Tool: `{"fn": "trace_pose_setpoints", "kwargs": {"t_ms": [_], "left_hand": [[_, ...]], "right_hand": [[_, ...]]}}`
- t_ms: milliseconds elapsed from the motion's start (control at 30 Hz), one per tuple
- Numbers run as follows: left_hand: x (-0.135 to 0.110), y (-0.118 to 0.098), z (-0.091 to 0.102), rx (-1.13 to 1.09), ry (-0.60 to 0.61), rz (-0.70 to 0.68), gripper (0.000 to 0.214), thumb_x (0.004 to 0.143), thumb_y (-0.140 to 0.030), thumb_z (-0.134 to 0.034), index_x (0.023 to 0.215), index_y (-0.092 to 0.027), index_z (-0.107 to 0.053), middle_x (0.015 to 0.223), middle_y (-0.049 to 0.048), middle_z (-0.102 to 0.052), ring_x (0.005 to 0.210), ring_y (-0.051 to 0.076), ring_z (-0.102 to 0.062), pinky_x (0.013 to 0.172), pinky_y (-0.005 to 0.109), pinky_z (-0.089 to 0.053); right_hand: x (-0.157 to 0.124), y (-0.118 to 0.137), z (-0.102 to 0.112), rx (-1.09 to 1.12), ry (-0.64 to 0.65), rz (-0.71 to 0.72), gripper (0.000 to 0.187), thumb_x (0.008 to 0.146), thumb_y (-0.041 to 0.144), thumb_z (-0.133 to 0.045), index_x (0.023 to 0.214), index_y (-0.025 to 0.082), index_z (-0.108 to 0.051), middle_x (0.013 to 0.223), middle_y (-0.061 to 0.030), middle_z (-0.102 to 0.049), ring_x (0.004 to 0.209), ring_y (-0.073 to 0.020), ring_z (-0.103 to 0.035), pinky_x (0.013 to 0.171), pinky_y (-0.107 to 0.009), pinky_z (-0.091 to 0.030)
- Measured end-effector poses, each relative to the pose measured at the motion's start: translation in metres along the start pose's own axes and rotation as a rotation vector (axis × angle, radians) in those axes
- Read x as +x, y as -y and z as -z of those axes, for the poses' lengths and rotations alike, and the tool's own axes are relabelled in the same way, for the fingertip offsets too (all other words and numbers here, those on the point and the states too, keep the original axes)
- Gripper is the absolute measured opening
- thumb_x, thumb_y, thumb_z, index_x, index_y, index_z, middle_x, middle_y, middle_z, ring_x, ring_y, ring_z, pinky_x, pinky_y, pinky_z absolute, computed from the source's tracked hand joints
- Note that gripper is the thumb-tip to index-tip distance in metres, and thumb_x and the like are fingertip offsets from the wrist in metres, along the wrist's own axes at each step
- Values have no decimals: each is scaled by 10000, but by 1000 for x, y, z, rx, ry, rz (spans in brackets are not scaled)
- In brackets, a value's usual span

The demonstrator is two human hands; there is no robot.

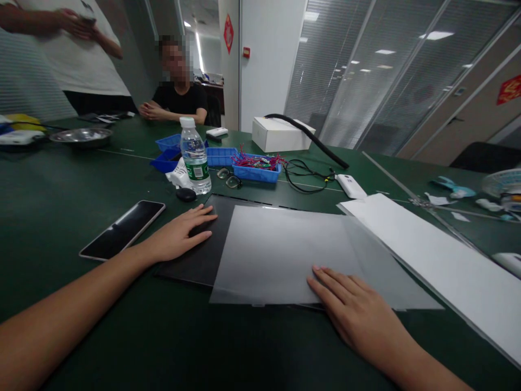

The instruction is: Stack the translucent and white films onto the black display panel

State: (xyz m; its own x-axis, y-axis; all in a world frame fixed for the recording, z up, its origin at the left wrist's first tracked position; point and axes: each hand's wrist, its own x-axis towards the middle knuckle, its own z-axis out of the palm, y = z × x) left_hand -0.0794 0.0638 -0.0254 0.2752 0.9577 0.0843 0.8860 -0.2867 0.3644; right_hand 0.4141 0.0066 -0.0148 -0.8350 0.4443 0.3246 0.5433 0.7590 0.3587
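Note:
My left hand (179,233) lies flat with fingers stretched out on the left part of a black sheet (199,255) on the green table (61,206). A translucent grey sheet (285,255) covers most of the black one. My right hand (354,307) rests flat, fingers out, on the near edge of the translucent sheet. Neither hand holds anything.
A phone (122,228) lies left of my left hand. Behind are a water bottle (195,157), blue trays (256,168), glasses (230,178), cables (305,176), a white box (280,134) and a white remote (350,186). White sheets (439,260) lie right. One person sits across the table; another stands at far left.

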Motion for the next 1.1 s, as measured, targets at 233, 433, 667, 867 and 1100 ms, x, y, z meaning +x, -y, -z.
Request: {"fn": "trace_pose_setpoints", "kwargs": {"t_ms": [233,433,667,867,1100], "left_hand": [[1,-4,2,1,6,19,745,1046,-742,-468,1635,-298,-569,1799,47,-373,1691,369,-269,1359,617,-268],[1,-3,0,11,2,12,748,1050,-749,-459,1630,-291,-576,1801,50,-370,1693,359,-268,1366,596,-261],[1,-1,0,5,-4,-1,762,1046,-752,-451,1631,-280,-577,1799,57,-374,1685,368,-290,1364,604,-264],[0,0,-1,-2,2,5,771,1052,-757,-443,1640,-272,-565,1803,62,-366,1694,354,-271,1370,594,-248],[-1,-3,2,2,8,6,782,1053,-749,-442,1644,-251,-559,1804,72,-360,1692,353,-276,1370,587,-251]], "right_hand": [[0,-9,2,183,47,-55,454,1075,292,-553,1512,214,-649,1531,-137,-679,1333,-307,-692,998,-487,-596],[-3,-28,8,265,57,-53,481,1058,389,-598,1508,230,-657,1530,-131,-680,1334,-307,-682,1048,-505,-569],[-27,-78,-4,217,3,-259,341,1058,381,-577,1277,235,-796,1257,-102,-806,1173,-286,-745,1027,-504,-584],[-27,-87,-15,252,56,-325,352,1107,381,-503,1200,239,-811,1256,-83,-807,1134,-252,-767,1000,-474,-634],[-21,-73,-9,212,96,-284,373,1103,394,-510,1266,238,-807,1303,-90,-799,1155,-267,-766,1006,-496,-646]]}}
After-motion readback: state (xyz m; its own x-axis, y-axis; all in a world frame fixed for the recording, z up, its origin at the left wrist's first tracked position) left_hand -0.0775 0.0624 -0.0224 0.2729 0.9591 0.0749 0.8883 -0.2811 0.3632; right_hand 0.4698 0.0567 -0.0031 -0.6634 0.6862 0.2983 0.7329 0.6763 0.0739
